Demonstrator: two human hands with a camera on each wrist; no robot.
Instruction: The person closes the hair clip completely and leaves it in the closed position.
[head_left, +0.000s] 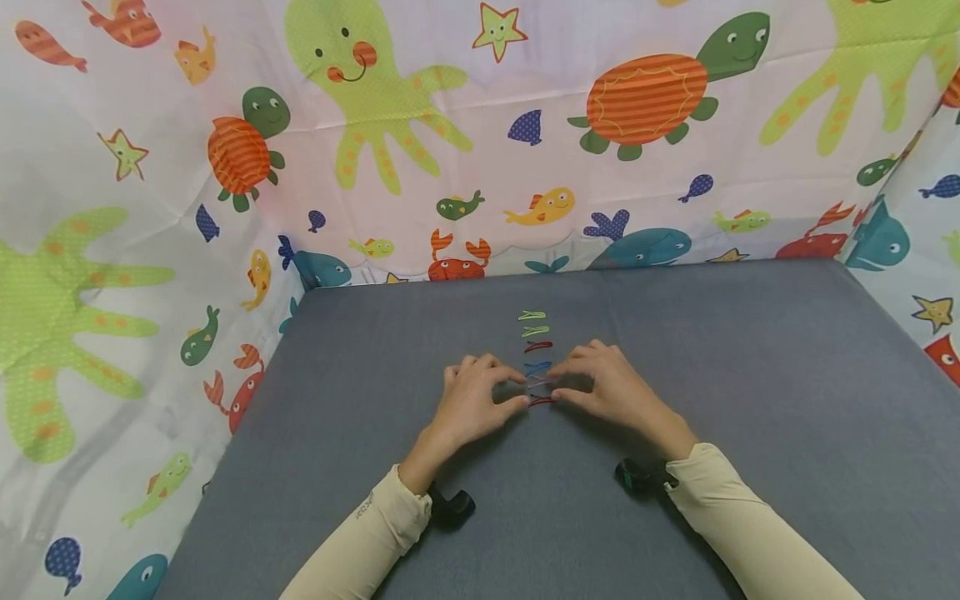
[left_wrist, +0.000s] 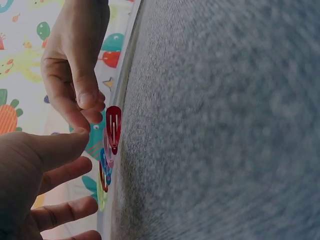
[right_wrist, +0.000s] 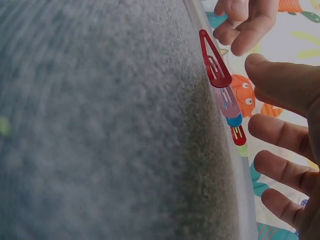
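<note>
Grey tabletop (head_left: 750,375), six clips (head_left: 537,367) (head view alone separates them)

Two clips (right_wrist: 220,79) are red, two lime, one blue, one pink; table (head_left: 337,417) grey, sleeves (head_left: 360,533) cream, cloth (head_left: 551,42) white, sea-animal print.

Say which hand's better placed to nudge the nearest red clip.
Right, probably: in the head view, the right hand has its thumb slightly nearer that red clip; the left hand is almost as close. Neither grips it.
</note>
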